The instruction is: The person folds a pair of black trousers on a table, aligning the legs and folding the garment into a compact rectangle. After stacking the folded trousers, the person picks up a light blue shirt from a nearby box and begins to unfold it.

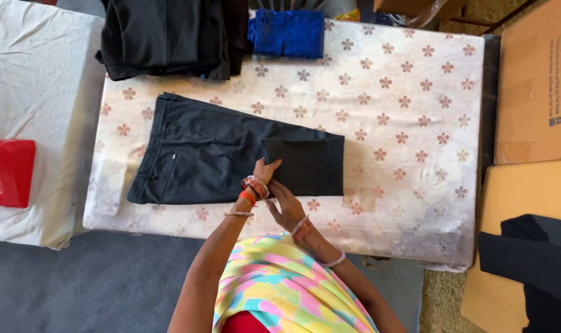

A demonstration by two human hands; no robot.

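Trousers: dark folded trousers point(231, 151) lie flat on the bench point(410, 123), covered with a flower-print cloth; waistband at 9 o'clock, turned-back leg ends at 3 o'clock.
Left hand: left hand point(265, 169) rests on the trousers' near edge, fingers point(273, 164) pressed together, flat on the fabric.
Right hand: right hand point(286, 203) sits just at 5 o'clock of the left, at the trousers' near hem; fingers partly hidden, grip cannot be told.
Beyond: black garment stack point(169, 37) at 11 o'clock, blue garment point(288, 32) at 12 o'clock.
Left side: red device point(9, 172) at 9 o'clock.
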